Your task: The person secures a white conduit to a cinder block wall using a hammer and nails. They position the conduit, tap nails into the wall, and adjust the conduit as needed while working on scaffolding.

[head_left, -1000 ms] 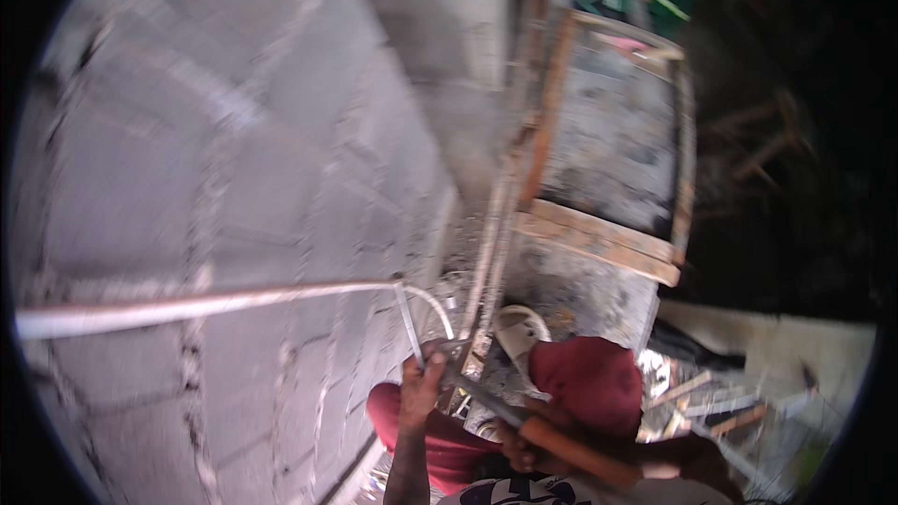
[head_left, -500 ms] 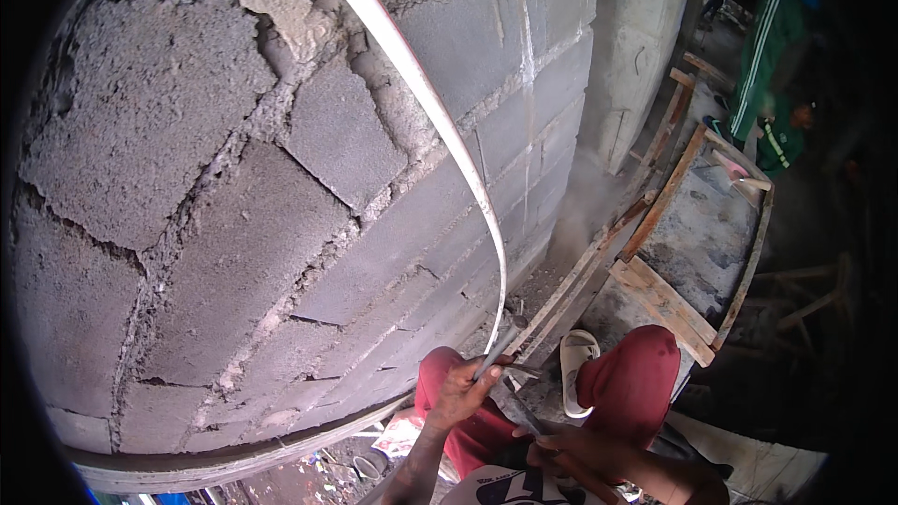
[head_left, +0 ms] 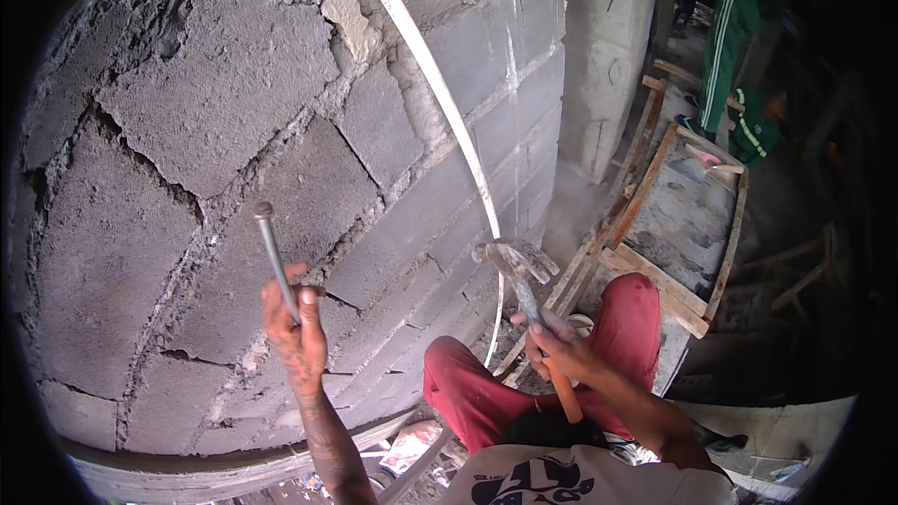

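My left hand (head_left: 297, 332) is raised in front of the grey concrete-block wall (head_left: 215, 84). Its fingers are wrapped round a steel chisel (head_left: 274, 252), whose flattened, mushroomed end points up; the lower end is hidden by the hand. Over my lap, my right hand (head_left: 559, 348) grips a claw hammer (head_left: 528, 299) by its shaft. The hammer's worn metal head is uppermost, with an orange grip below my fingers. Hammer and chisel are well apart. Rough mortar joints and cracks run between the blocks behind my left hand.
A white pipe (head_left: 435, 98) curves down across the wall. To the right lies a wood-framed mixing tray (head_left: 678, 201) with grey residue and a pink-handled tool. Beyond it are people in green clothing (head_left: 730, 56). A concrete column (head_left: 613, 47) stands behind the wall's end.
My left hand has risen up and left from my lap with the chisel, which now stands upright. The hammer has come up in my right hand, its head now in plain sight.
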{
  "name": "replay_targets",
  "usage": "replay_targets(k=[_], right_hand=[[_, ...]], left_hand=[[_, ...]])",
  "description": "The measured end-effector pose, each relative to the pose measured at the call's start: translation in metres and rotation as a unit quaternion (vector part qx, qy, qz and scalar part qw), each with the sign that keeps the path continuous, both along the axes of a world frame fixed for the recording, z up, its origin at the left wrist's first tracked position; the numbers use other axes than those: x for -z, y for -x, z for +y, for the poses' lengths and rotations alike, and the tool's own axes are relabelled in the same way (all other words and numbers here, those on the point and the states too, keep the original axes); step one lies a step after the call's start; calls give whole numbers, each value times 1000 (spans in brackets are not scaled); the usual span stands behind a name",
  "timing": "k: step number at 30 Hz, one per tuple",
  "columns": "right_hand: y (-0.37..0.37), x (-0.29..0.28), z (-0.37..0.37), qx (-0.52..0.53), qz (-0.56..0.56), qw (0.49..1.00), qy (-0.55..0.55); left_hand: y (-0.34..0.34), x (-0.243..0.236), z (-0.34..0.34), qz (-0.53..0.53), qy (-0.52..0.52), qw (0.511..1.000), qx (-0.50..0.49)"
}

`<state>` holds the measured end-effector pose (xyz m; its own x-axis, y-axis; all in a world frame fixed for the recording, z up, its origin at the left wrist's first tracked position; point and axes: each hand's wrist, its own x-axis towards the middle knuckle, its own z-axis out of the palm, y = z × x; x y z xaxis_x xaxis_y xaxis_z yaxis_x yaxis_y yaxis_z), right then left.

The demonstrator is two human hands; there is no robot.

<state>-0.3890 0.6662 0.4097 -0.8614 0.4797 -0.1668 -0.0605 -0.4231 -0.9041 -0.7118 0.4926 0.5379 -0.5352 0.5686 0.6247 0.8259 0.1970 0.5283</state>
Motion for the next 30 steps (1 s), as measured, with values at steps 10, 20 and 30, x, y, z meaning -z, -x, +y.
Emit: replay_targets(k=[10, 20, 30], right_hand=[[66, -37, 28, 163, 172, 933, -273], [194, -55, 105, 248, -56, 888, -384], [203, -31, 101, 279, -36, 788, -548]], left_hand=[[70, -115, -14, 416, -64, 901, -109], [111, -93, -7, 459, -75, 874, -140], [106, -95, -8, 459, -72, 876, -130]])
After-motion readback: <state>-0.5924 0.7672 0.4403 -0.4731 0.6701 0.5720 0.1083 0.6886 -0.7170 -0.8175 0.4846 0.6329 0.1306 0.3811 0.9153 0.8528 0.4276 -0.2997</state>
